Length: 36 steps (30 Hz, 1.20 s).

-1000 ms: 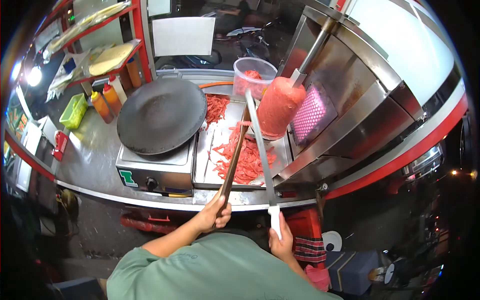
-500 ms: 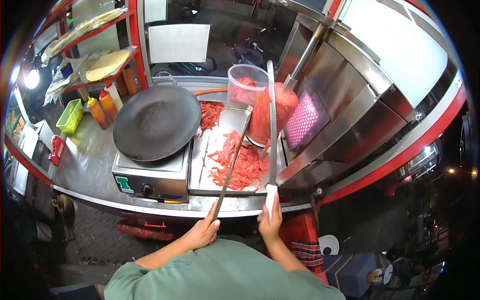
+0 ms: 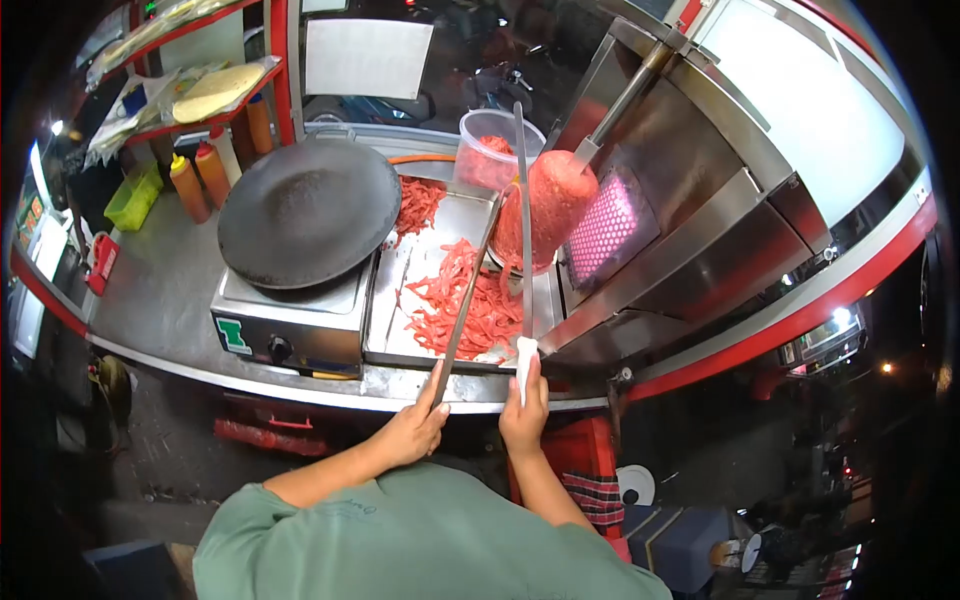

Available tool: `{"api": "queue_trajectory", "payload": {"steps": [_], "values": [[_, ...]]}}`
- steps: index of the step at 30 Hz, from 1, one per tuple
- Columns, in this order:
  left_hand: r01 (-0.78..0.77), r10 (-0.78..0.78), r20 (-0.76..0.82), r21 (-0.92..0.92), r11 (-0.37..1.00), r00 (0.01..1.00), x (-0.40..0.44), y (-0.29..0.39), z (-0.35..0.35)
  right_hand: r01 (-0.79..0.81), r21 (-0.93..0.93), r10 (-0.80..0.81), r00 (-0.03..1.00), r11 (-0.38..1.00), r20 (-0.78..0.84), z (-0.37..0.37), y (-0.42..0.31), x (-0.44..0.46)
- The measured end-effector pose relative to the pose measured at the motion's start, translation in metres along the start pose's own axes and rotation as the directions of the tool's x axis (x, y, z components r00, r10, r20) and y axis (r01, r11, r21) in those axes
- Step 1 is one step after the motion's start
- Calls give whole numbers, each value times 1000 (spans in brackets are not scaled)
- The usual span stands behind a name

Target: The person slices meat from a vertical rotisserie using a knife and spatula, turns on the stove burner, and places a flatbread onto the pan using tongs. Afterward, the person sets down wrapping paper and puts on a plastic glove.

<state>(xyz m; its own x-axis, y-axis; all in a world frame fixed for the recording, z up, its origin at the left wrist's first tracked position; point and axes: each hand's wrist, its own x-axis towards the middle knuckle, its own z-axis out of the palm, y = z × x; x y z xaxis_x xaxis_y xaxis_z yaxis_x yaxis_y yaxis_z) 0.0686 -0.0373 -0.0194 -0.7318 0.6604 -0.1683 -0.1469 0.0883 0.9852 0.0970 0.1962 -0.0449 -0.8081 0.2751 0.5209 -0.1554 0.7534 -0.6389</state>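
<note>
My left hand (image 3: 418, 430) is wrapped round the near end of a long dark tool (image 3: 466, 310), whose far end reaches the left side of the meat. In my right hand (image 3: 525, 405) is the white handle of a long knife (image 3: 527, 230). Its blade points away from me and passes in front of the red meat cone (image 3: 562, 205) on the slanted metal spit (image 3: 625, 100). Whether the blade touches the meat I cannot tell. Below the cone, a heap of red meat strips (image 3: 470, 305) lies in the metal tray (image 3: 385, 325).
A round black pan (image 3: 308, 215) sits on the stove (image 3: 290, 330) left of the tray. Behind the tray is a clear tub (image 3: 483, 170). The metal grill housing (image 3: 690, 235) stands at right. Sauce bottles (image 3: 190, 190), a green basket (image 3: 134, 197) and shelved flatbreads (image 3: 220, 92) are at left.
The knife has swung from leaning left to nearly upright in front of the cone, and my right hand has moved slightly left and away from me. A strip on the dark tool no longer shows.
</note>
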Motion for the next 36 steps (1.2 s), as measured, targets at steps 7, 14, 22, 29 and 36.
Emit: {"api": "queue_trajectory", "payload": {"steps": [7,14,22,29,36], "values": [[-37,38,-51,21,999,998,18,9,4,-138,-21,139,989,990,53,-27,37,-124],[-41,41,-54,7,999,998,28,13,10,11,-92,-6,999,996,49,-9,-5,1],[-13,59,68,-538,843,996,50,26,1,-122,-97,135,980,988,148,-59,12,-109],[191,29,213,-924,332,977,56,42,1,-578,428,390,802,694,451,-19,-71,3],[295,-8,299,-947,-126,954,-10,-15,-57,-329,328,223,920,886,321,-47,-2,-113]]}}
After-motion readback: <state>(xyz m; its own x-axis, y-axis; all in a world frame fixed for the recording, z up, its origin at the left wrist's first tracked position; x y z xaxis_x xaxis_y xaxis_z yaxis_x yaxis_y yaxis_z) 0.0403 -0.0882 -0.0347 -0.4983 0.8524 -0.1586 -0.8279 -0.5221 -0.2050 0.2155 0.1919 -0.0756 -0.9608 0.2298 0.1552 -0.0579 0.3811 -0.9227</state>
